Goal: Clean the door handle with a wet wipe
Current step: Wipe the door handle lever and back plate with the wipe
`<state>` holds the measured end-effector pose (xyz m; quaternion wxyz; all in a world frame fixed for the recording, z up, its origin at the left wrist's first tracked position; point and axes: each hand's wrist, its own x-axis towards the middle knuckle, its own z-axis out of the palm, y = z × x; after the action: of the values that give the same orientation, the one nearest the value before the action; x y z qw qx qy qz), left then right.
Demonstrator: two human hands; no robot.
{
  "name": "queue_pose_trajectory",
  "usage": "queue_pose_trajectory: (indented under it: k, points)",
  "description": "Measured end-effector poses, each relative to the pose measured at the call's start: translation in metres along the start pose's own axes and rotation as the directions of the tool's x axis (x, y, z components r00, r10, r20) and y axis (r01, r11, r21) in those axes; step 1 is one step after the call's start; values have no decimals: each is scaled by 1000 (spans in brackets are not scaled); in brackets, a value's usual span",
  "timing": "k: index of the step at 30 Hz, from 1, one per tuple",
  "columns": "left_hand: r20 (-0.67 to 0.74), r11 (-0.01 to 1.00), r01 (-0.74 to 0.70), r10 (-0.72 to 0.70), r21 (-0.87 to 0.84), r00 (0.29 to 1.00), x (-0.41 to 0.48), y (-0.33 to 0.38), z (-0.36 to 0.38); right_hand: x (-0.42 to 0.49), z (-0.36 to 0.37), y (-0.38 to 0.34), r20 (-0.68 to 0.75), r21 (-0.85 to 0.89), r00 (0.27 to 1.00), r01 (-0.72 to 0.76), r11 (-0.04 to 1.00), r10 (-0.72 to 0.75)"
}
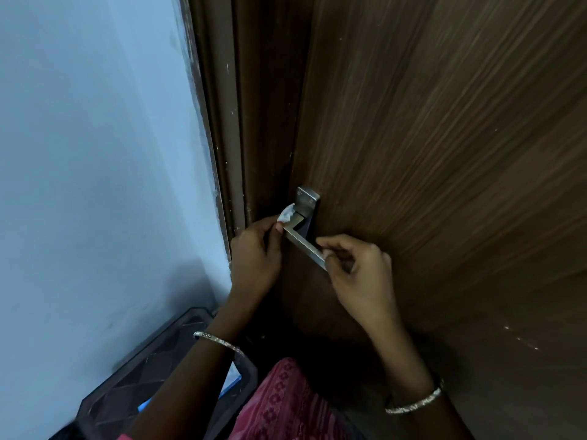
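home doorway: wooden door (444, 138), blue wall (95, 154), doormat (152, 369).

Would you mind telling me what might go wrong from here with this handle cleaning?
The wet wipe is a small wad pinched in the left hand, so it may slip or miss parts of the door handle. The right hand pinches the handle's free end; pressing down could unlatch the door, and that end may go unwiped.

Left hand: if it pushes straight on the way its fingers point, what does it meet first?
Probably the bend of the door handle: the wet wipe pinched in the left hand looks pressed there, with the backplate just beyond. Depth is hard to judge.
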<state>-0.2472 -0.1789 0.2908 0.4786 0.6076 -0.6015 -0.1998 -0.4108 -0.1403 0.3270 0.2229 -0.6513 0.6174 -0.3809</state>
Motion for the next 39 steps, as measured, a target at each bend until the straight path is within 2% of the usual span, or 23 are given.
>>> queue_pose_trajectory:
  k: [4, 8, 12, 15, 22, 26, 28, 30, 32, 34, 36, 37, 39]
  points:
    - [-24, 982, 136, -140, -129, 990, -5, -3, 4, -20, 0, 16, -36, 217, 991, -118, 969, 129]
    - [-73, 972, 174, -187, -155, 980, -10, -1, -1, -30, 4, 26, -32, 293, 973, -210, 933, 229]
    - [-55, 927, 259, -283, -271, 957, -27, 7, -8, -33, 7, 27, 8, 408, 956, -270, 872, 292]
    - [-27, 934, 215, -232, -284, 972, -47, 23, -3, -30, 9, 24, 91, 482, 952, -299, 824, 292]
    - [20, 967, 84, -81, -241, 996, -71, 37, 10, -27, 2, 21, 141, 518, 943, -328, 790, 300]
    - [39, 978, 13, -5, -210, 999, -76, 39, 9, -31, -5, 14, 287, 638, 907, -421, 644, 308]
    - [52, 973, -10, 23, -232, 998, -78, 38, 7, -33, -9, 10, 303, 699, 888, -453, 553, 346]
    - [112, 954, 21, 13, -300, 994, -79, 38, 4, -35, -14, 7, 275, 737, 884, -447, 507, 379]
    - [164, 925, 74, -14, -372, 986, -76, 39, 1, -35, -21, 5, 213, 728, 893, -416, 545, 397]
    - [141, 893, 118, -62, -434, 988, -70, 41, -3, -36, -27, 2, 74, 656, 922, -332, 678, 381]
    - [26, 883, 136, -139, -448, 990, -62, 41, -6, -36, -31, -1, -175, 440, 946, -172, 881, 272]
    - [-58, 906, 123, -160, -405, 986, -57, 39, -7, -36, -32, -3, -270, 301, 947, -90, 950, 175]
    - [-186, 950, 124, -182, -288, 966, -45, 32, -9, -33, -25, -7, -308, 66, 951, 27, 997, -6]
